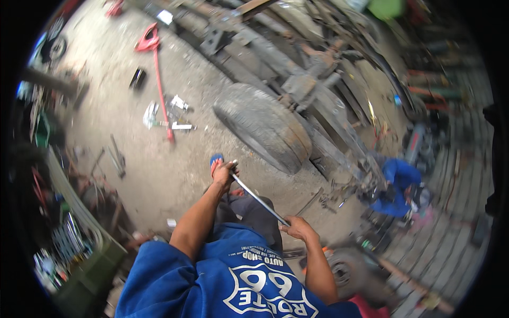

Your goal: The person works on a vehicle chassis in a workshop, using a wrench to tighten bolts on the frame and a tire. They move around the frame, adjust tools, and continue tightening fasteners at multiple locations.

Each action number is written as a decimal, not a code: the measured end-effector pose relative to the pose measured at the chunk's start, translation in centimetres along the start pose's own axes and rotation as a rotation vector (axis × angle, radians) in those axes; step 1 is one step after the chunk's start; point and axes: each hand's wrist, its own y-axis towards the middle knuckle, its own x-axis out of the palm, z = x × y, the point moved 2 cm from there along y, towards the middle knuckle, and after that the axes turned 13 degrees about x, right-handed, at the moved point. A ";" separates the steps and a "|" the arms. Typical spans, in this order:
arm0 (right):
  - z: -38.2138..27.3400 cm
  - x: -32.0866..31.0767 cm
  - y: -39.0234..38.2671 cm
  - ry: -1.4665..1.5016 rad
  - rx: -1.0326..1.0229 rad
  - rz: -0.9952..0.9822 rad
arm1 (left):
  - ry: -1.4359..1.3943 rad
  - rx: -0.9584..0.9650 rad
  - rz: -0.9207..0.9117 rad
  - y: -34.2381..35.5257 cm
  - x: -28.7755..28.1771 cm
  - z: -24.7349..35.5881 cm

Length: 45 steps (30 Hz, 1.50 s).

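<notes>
A slim grey metal rod (258,198) slants across in front of my body, held at both ends. My left hand (225,174) is closed round its upper end, above my foot in a flip-flop (216,160). The lower end sits in my right hand (299,228), whose fingers are curled on it near my thigh. Whether the rod ends in a tool head cannot be made out. Just beyond my hands a worn tyre (263,127) stands upright on a rusty vehicle frame (313,90), apart from the rod.
A red long-handled tool (159,85) lies on the concrete floor, with a black box (138,78) and plastic scraps beside it. Loose metal parts (339,193) are scattered right of the tyre. Another person in blue (395,185) crouches by the frame. A wheel (344,270) lies at lower right.
</notes>
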 end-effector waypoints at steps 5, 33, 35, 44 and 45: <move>5.7 -0.5 6.9 0.008 0.092 -0.047 | 0.037 0.007 0.102 3.5 1.7 -5.6; 19.6 2.1 44.8 -0.172 0.097 0.044 | 0.469 0.610 0.229 19.0 5.5 -20.4; 19.7 3.3 48.0 -0.141 0.161 0.009 | 0.464 0.659 0.206 19.1 5.4 -20.5; 17.3 7.0 52.9 -0.068 0.137 -0.093 | 0.563 0.750 0.121 20.3 4.6 -20.8; 17.4 6.9 52.1 -0.045 0.141 -0.112 | 0.558 0.736 0.112 20.4 4.6 -20.7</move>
